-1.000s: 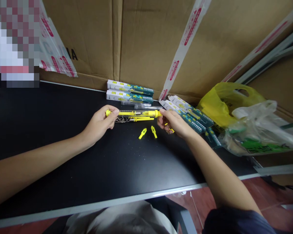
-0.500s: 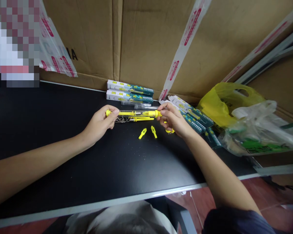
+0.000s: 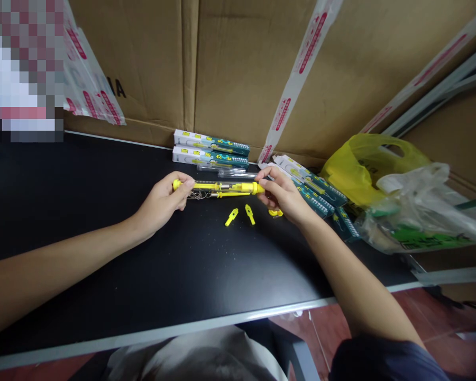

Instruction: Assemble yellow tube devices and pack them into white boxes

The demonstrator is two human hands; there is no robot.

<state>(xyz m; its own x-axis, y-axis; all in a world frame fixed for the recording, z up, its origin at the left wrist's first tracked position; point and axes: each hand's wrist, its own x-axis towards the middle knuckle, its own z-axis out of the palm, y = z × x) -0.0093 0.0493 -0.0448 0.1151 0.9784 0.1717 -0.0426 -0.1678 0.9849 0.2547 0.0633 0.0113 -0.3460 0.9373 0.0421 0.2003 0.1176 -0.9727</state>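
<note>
The person's left hand (image 3: 171,191) and right hand (image 3: 277,193) are both over the far half of the black desk (image 3: 182,296), holding a slim clear tube with yellow parts inside (image 3: 228,186) level between them. The left grip is closed on the tube's left end, thumb and fingers around it by the yellow end piece; the right grip pinches its yellow right end between thumb and fingers. Just behind and under the tube lie silvery metal rings (image 3: 198,195) and a yellow rod (image 3: 238,194), partly hidden. Two small yellow pieces (image 3: 231,217) lie near side of the tube, apart from each other, and more yellow parts (image 3: 275,213) show just below the right hand. Beyond the tube are empty-looking clear tubes (image 3: 232,173), then two printed boxes (image 3: 210,157) side by side near the cardboard (image 3: 238,69) at the far edge. Further printed boxes (image 3: 321,188) lie slanted to the right of the right hand, with a yellow bag (image 3: 347,164) and a clear plastic bag (image 3: 416,203) at the far right.
</note>
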